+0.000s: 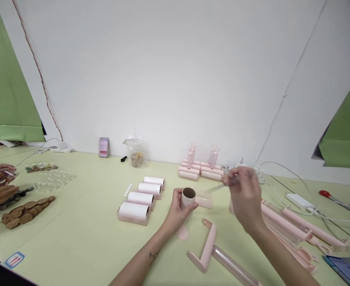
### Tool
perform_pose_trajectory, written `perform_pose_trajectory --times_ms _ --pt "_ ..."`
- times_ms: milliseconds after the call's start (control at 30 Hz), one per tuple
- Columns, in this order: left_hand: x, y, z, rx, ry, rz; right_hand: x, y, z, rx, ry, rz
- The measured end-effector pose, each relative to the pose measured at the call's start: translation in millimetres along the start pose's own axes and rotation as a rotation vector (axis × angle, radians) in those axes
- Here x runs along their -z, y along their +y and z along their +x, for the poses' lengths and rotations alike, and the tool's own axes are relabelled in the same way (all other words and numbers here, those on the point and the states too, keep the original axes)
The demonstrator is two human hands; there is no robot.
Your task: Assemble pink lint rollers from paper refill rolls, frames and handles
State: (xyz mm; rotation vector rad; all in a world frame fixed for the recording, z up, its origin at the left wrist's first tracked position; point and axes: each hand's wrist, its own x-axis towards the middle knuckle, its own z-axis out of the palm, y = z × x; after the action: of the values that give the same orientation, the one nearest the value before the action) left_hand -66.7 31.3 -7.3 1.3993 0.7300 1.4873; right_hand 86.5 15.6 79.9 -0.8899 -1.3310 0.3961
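My left hand (179, 212) is wrapped round a lint roller refill (188, 201), a short roll held upright so that its brown cardboard core shows at the top. To its right my right hand (244, 194) is raised with curled fingers, smeared by motion. A thin greyish strip (218, 187) sticks out leftward from those fingers; its kind is unclear. Just behind the refill lies a pale pink cover (205, 200). In front rests a pink lint roller frame (207, 248) with a clear tube handle (233, 264). A pink oval piece (182, 232) lies below my left hand.
Several white rolls in pink covers (134, 212) form a row at left, beside a white strip (128, 190). Finished-looking pink lint rollers (189, 171) stand by the wall. Pink handles (285, 222), cables and a phone (346, 270) lie right. Another person's hands (0, 186) work far left.
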Motion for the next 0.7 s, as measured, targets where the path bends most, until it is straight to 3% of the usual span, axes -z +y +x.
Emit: perform_pose_trajectory --times_ms 33,67,167,233,333,400,567,700 --pt "2.8 0.9 2.2 -0.023 0.058 0.016 2.6 -1.8 0.7 -0.003 -0.051 -0.058" --pt "5.8 1.5 4.2 -0.045 0.121 0.027 3.1 -1.7 -1.1 0.000 -0.208 -0.186" --pt "14.3 1.5 8.1 -0.078 0.301 0.047 -9.0 8.3 -21.2 0.033 -0.888 -0.652" --pt "17.9 0.8 9.0 -0.064 0.398 0.059 -23.0 18.3 -40.7 0.054 -1.078 -0.755" --pt "20.2 0.0 9.6 -0.035 0.478 0.074 -36.7 26.4 -59.4 0.063 -1.116 -0.796" --pt "20.7 -0.3 10.5 -0.027 0.484 0.074 -35.7 25.2 -56.9 0.067 -1.087 -0.824" --pt "19.6 -0.4 12.4 -0.022 0.472 0.035 -16.5 24.1 -5.3 0.035 -0.926 -1.018" --pt "16.9 0.3 11.0 -0.019 0.451 0.032 -15.2 41.4 32.4 -0.065 -0.990 -1.231"
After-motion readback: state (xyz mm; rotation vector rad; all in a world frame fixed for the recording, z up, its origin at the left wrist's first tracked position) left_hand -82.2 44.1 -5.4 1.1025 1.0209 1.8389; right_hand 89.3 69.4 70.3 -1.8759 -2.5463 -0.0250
